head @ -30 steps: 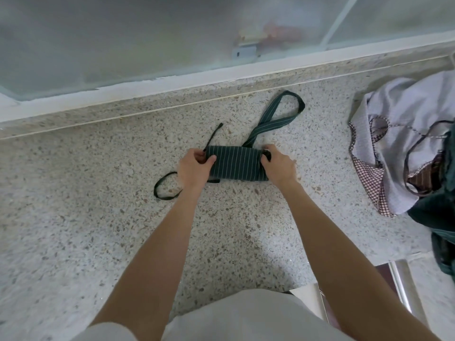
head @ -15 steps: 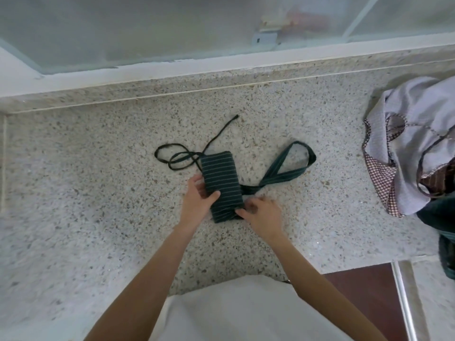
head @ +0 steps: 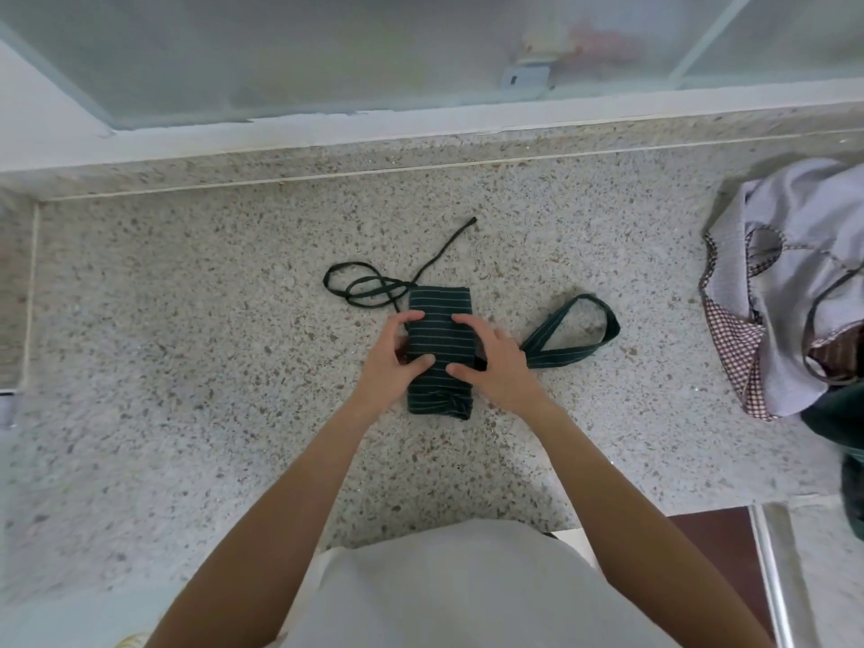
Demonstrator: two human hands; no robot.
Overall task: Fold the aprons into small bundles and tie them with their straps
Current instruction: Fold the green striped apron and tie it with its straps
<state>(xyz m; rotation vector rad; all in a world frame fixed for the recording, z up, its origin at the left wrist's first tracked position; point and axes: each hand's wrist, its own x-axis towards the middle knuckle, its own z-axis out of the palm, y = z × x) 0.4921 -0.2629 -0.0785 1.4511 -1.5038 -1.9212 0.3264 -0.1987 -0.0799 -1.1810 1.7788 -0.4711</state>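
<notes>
My left hand (head: 390,362) and right hand (head: 493,364) clasp the green striped apron bundle (head: 439,339) from either side — fingers curled over its top, thumbs below. It lies mid-worktop (head: 187,367). Thin black straps (head: 369,290) loop at its eleven o'clock, the wide neck loop (head: 577,334) at three. More aprons (head: 790,282) are heaped far out at three.

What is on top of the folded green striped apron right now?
Both hands rest on the folded apron: left hand on its left edge, right hand on its right. The fabric beneath them is hidden.
</notes>
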